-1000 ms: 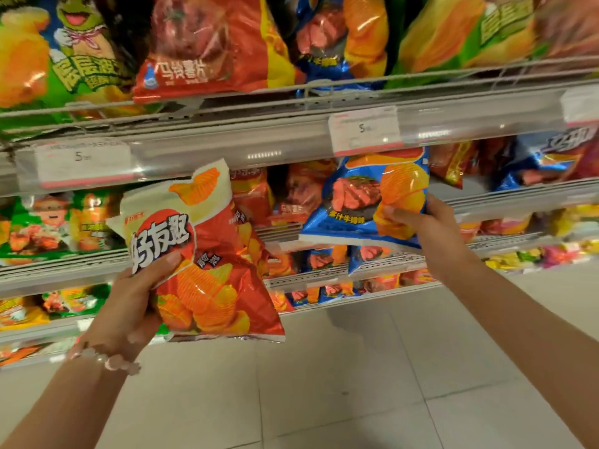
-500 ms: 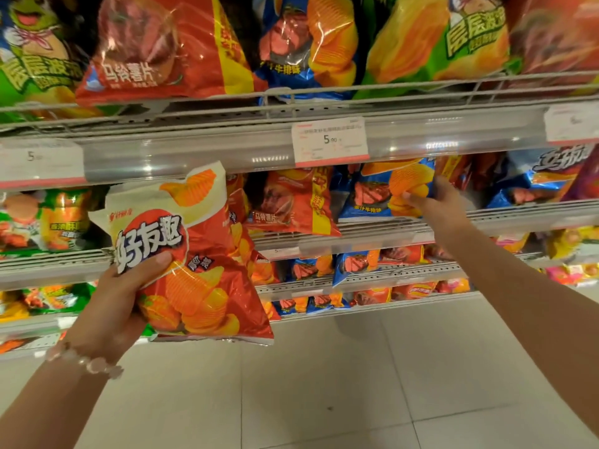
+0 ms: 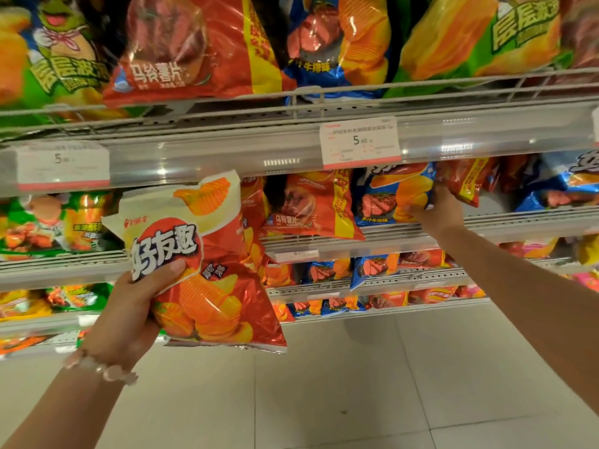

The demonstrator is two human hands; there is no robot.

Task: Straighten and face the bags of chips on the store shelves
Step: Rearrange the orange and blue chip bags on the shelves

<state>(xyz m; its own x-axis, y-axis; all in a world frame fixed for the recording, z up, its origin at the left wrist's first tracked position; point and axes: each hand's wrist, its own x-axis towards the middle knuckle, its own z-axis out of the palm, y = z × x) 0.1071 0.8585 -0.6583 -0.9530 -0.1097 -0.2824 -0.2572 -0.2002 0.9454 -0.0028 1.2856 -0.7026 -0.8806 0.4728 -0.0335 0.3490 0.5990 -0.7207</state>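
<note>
Now my right hand (image 3: 437, 215) has brought the blue bag (image 3: 392, 197) onto the shelf (image 3: 505, 226), fingers gripping it. My left hand (image 3: 129, 306) holds the red "好友趣" bag (image 3: 210, 270); price tag (image 3: 359, 142) reads 5.

Retail shop, snack aisle. Tiered metal shelves (image 3: 324, 115) with wire front rails, packed with chip bags (image 3: 201, 50) in red, blue and green. Clear price strips along shelf edges hold printed price tags (image 3: 359, 142) reading "5". More stocked tiers run below, down to a pale tiled floor (image 3: 340, 390).
</note>
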